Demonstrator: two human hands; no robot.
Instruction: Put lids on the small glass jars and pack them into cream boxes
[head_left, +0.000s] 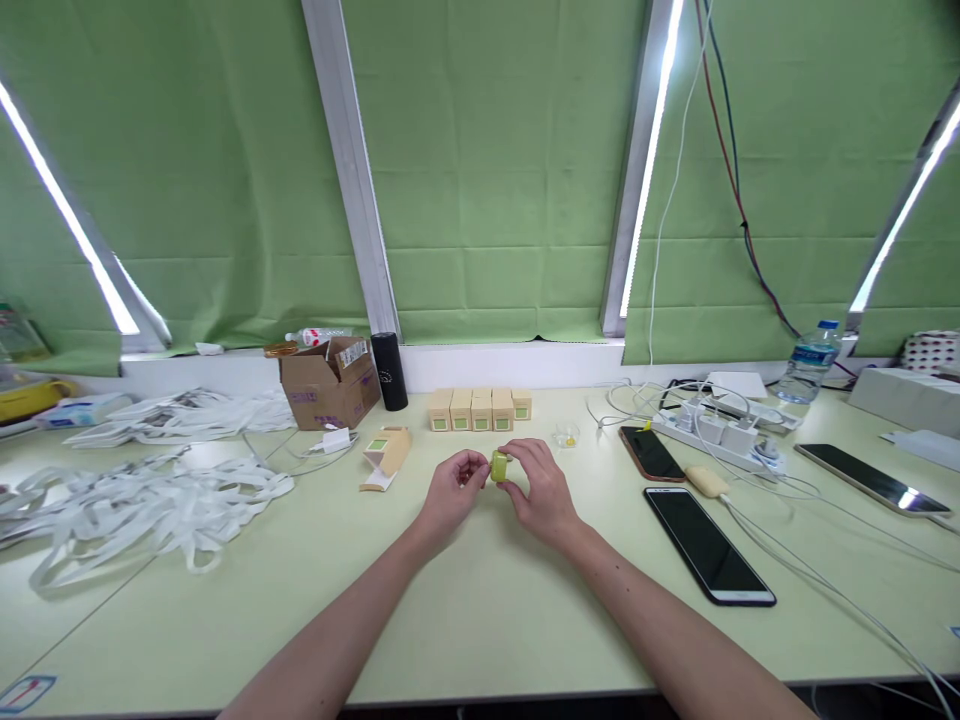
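A small yellow-green, block-like case (499, 466) is held up over the middle of the table. My right hand (544, 490) grips it between thumb and fingers from the right. At its left edge, the pinched fingertips of my left hand (454, 490) touch it; whether they also hold some small part is too fine to make out. Left of my hands lies an opened small kraft box (386, 457) with a green label. Behind them stand several closed kraft boxes (481, 410) in a row. A small clear plastic piece with something yellow (567, 437) lies beyond my right hand.
White straps (150, 510) lie heaped at left. A cardboard carton (330, 385) and a black cylinder (388, 372) stand at the back. Right are phones (709, 545), a tablet (870, 478), a power strip (720, 435) with tangled cables, and a water bottle (810, 362).
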